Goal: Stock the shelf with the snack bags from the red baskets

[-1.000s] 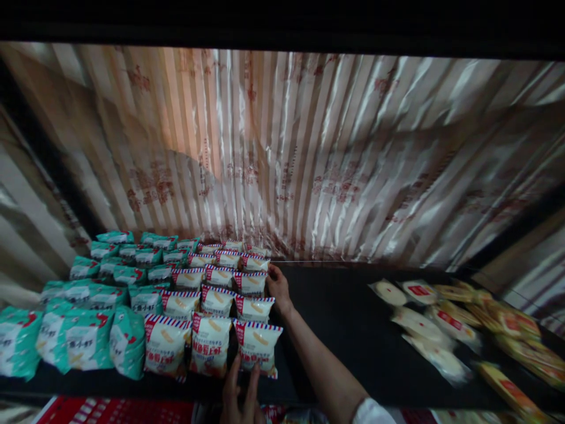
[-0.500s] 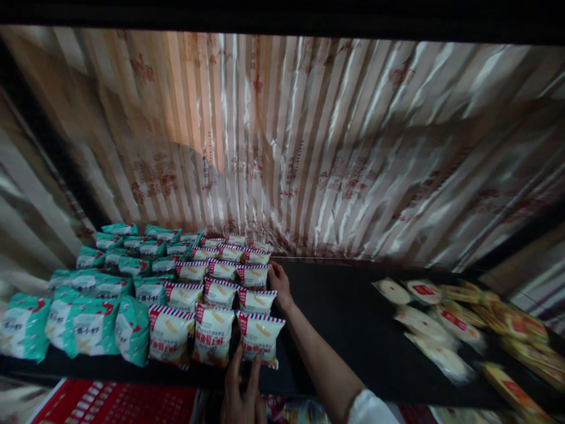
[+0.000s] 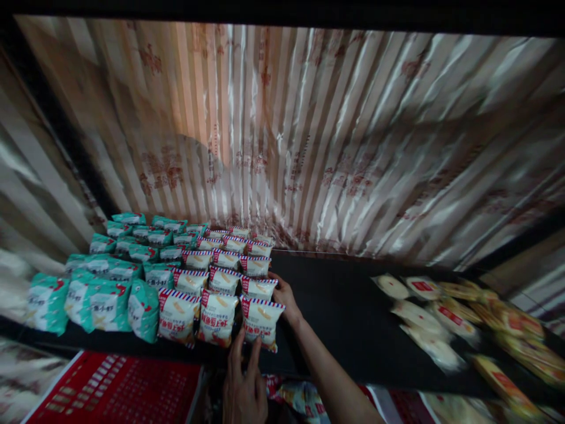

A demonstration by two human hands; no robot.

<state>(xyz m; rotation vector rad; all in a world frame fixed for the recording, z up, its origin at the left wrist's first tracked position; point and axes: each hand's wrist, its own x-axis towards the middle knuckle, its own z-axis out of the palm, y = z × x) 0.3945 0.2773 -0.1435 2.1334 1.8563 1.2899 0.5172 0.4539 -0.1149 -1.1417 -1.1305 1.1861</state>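
White snack bags with striped blue, red and white top edges stand in rows on the black shelf. My left hand (image 3: 245,377) is below the front row, two fingers stretched up and apart at the lower front of the rightmost front bag (image 3: 260,324). Along the right side of that column reaches my right hand (image 3: 288,301). Its fingers lie beside the second bag (image 3: 259,288), partly hidden behind the bags, and it does not visibly grip one. Teal snack bags (image 3: 110,306) fill the rows to the left.
Flat round packs (image 3: 392,287) and yellow packs (image 3: 505,383) lie on the right of the black shelf (image 3: 335,318). A striped, wrinkled sheet (image 3: 282,135) hangs behind. Below the shelf's front edge are a red basket (image 3: 119,388) and colourful packages (image 3: 300,396).
My right hand has drawn back toward me along the column, from the middle rows to the second row. My left hand stays at the front bag. The view has shifted slightly.
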